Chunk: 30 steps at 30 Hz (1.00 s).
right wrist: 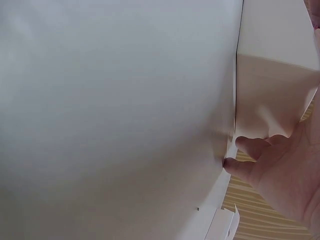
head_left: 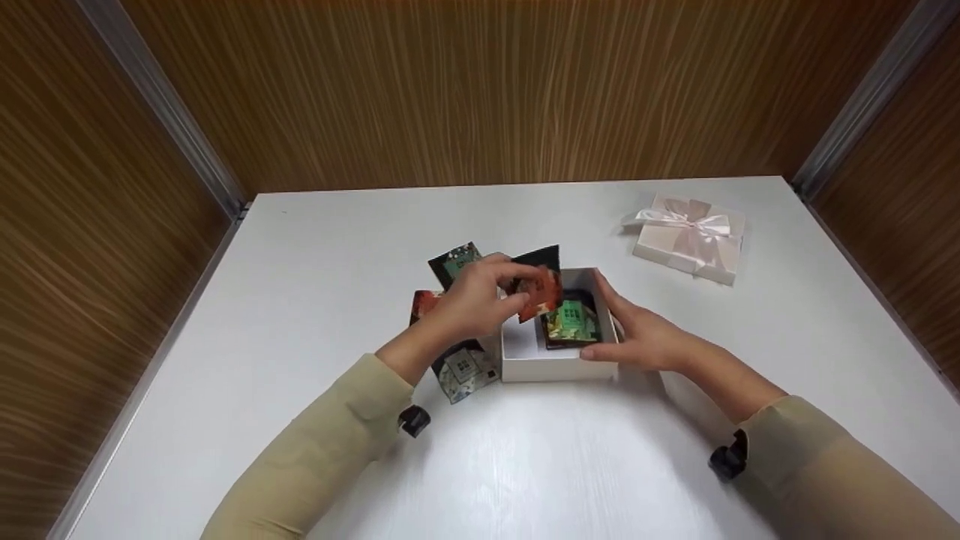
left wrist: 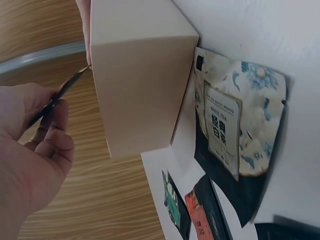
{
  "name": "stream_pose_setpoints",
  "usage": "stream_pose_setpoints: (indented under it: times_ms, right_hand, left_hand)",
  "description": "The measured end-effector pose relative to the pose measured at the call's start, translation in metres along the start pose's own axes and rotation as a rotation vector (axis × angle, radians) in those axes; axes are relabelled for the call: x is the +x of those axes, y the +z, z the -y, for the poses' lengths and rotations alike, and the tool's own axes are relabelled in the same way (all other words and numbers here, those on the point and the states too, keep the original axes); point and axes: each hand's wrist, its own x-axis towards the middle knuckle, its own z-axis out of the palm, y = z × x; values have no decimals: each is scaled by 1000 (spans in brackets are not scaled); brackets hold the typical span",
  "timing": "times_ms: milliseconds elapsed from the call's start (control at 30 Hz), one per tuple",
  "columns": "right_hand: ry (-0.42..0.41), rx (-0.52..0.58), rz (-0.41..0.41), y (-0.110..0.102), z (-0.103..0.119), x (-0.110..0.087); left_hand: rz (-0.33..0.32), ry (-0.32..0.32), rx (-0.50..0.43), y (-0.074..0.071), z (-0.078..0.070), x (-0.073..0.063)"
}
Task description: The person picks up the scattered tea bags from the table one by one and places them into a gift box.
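My left hand [head_left: 476, 300] pinches a red-and-black tea sachet [head_left: 546, 291] between thumb and fingers, over the left part of an open white box [head_left: 559, 370]. In the left wrist view the sachet [left wrist: 62, 92] shows edge-on. Inside the box, a green-labelled tea sachet [head_left: 574, 319] lies on top toward the right side, with white floor bare at its left. The right hand [head_left: 649, 337] holds the box at its right, thumb at the front rim and fingers along the right wall. In the right wrist view, fingertips [right wrist: 245, 145] are low by the box wall [right wrist: 272, 95].
Left of the box lie a white tea sachet [left wrist: 225, 125] with blue flowers, a red sachet [head_left: 425, 301] and a green one [head_left: 455, 260], partly hidden by the left arm. A pale pink lid [head_left: 686, 259] with a ribbon bow lies at the back right. Wooden panels [head_left: 480, 90] enclose the table.
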Motion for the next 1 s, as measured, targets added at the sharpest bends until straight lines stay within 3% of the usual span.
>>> stream_pose_setpoints:
  times_ms: [767, 1000]
  right_hand:
    - [-28, 8, 2, -2, 0, 0]
    - [-16, 12, 11, -1, -2, 0]
  left_hand:
    - [212, -91, 62, 38, -14, 34]
    - [204, -105, 92, 46, -14, 39]
